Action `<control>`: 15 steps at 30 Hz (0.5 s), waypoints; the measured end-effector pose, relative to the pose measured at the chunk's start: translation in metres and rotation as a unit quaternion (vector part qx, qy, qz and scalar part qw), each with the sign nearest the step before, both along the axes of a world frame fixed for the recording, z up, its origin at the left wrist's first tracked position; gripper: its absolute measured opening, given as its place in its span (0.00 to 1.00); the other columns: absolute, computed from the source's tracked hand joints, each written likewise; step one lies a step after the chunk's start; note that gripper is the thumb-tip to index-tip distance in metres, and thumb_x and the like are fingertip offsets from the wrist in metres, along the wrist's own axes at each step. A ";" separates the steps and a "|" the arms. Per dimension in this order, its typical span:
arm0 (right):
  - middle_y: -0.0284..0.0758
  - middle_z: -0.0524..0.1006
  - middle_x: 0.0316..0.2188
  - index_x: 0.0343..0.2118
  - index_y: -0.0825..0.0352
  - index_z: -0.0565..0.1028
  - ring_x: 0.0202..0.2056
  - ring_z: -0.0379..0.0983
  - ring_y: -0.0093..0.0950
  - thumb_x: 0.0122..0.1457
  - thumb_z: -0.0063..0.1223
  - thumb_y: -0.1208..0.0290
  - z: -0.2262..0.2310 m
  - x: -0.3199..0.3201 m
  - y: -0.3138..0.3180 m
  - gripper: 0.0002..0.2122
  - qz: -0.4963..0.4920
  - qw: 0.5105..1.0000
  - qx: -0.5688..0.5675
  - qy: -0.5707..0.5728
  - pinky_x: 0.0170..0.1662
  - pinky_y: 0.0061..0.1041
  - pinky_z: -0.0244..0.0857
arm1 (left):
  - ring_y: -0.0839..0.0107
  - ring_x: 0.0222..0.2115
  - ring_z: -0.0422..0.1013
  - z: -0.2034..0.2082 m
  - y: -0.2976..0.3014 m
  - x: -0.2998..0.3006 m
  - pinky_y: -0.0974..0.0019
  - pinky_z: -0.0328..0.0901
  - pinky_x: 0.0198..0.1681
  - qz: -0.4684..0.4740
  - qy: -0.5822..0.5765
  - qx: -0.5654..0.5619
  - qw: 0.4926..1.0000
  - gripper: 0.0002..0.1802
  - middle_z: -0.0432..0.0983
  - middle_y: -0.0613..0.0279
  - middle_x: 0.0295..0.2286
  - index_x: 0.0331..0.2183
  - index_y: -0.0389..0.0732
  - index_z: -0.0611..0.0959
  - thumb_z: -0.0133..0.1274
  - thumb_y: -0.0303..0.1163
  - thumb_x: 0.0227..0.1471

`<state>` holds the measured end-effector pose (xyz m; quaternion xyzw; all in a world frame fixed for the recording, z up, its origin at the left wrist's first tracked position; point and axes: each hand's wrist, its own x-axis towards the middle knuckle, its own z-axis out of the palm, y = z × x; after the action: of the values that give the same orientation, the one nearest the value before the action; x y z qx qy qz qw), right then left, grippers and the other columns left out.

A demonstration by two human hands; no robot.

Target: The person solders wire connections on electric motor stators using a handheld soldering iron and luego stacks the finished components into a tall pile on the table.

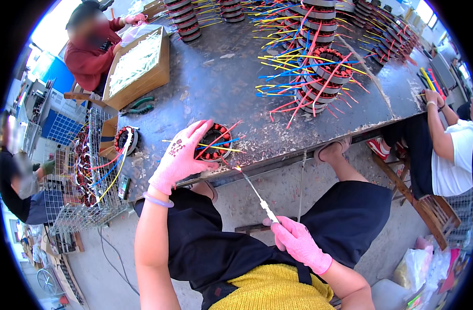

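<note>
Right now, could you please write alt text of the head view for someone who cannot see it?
A gloved right hand holds a thin tool, a small flame at its tip, near a metal ring on a dark table, while the gloved left hand rests against the ring. Beyond stand stacks of wired rings.

Your widest lane crosses the worktop (pixel 210 85) between the carton (pixel 139 93) on the left and the wired ring stacks (pixel 318 92) on the right, whose loose wires jut into it. Left of your left hand (pixel 181 153), a second wired ring (pixel 127 141), pliers (pixel 139 107) and a wire basket (pixel 99 214) crowd passage. Between your hands, the torch (pixel 260 197) slants across, its flame (pixel 238 168) barring the near edge beside the held ring (pixel 225 135).
</note>
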<state>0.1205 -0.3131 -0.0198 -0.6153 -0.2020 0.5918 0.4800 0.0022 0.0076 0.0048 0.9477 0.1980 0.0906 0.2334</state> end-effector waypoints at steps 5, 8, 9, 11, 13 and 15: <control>0.26 0.68 0.19 0.50 0.71 0.74 0.21 0.62 0.15 0.68 0.44 0.64 0.005 0.001 0.003 0.16 0.010 1.000 -0.007 -0.008 0.26 0.20 0.59 | 0.49 0.59 0.62 0.003 -0.002 0.000 0.56 0.58 0.62 0.009 0.010 0.001 1.000 0.55 0.64 0.47 0.59 0.62 0.39 0.67 0.74 0.35 0.30; 0.25 0.67 0.19 0.50 0.71 0.74 0.21 0.62 0.14 0.69 0.44 0.64 0.006 0.002 0.002 0.16 0.010 1.000 -0.010 -0.002 0.26 0.19 0.58 | 0.49 0.59 0.62 0.003 -0.002 0.000 0.56 0.58 0.62 0.009 0.010 -0.001 1.000 0.55 0.64 0.47 0.59 0.61 0.39 0.67 0.73 0.35 0.30; 0.25 0.67 0.19 0.50 0.71 0.74 0.21 0.62 0.14 0.69 0.43 0.64 0.007 0.002 0.002 0.16 0.008 1.000 -0.011 0.002 0.26 0.19 0.58 | 0.49 0.59 0.62 0.003 -0.003 0.000 0.56 0.58 0.62 0.010 0.010 -0.001 1.000 0.55 0.64 0.47 0.59 0.61 0.39 0.67 0.73 0.35 0.30; 0.25 0.67 0.19 0.50 0.71 0.74 0.21 0.62 0.14 0.69 0.43 0.64 0.008 0.001 0.002 0.16 0.003 1.000 -0.010 0.006 0.26 0.19 0.58 | 0.48 0.59 0.62 0.002 -0.002 0.000 0.56 0.58 0.62 0.008 0.008 -0.003 1.000 0.55 0.64 0.47 0.59 0.61 0.39 0.67 0.73 0.34 0.30; 0.25 0.67 0.19 0.50 0.71 0.74 0.21 0.62 0.14 0.69 0.43 0.64 0.010 0.000 0.002 0.16 0.000 1.000 -0.009 0.011 0.26 0.19 0.58 | 0.48 0.59 0.62 0.000 -0.001 -0.001 0.56 0.58 0.62 0.007 0.006 -0.008 1.000 0.55 0.63 0.46 0.59 0.61 0.38 0.67 0.73 0.34 0.30; 0.26 0.67 0.19 0.50 0.70 0.74 0.21 0.62 0.14 0.69 0.43 0.64 0.011 0.000 0.002 0.16 -0.001 1.000 -0.007 0.017 0.26 0.19 0.58 | 0.48 0.59 0.61 0.003 -0.001 -0.002 0.55 0.57 0.62 0.005 0.008 -0.005 1.000 0.55 0.63 0.46 0.59 0.61 0.39 0.67 0.73 0.37 0.31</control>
<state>0.1206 -0.3108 -0.0088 -0.6087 -0.1890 0.6032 0.4795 0.0002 0.0070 0.0074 0.9460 0.2050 0.0835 0.2367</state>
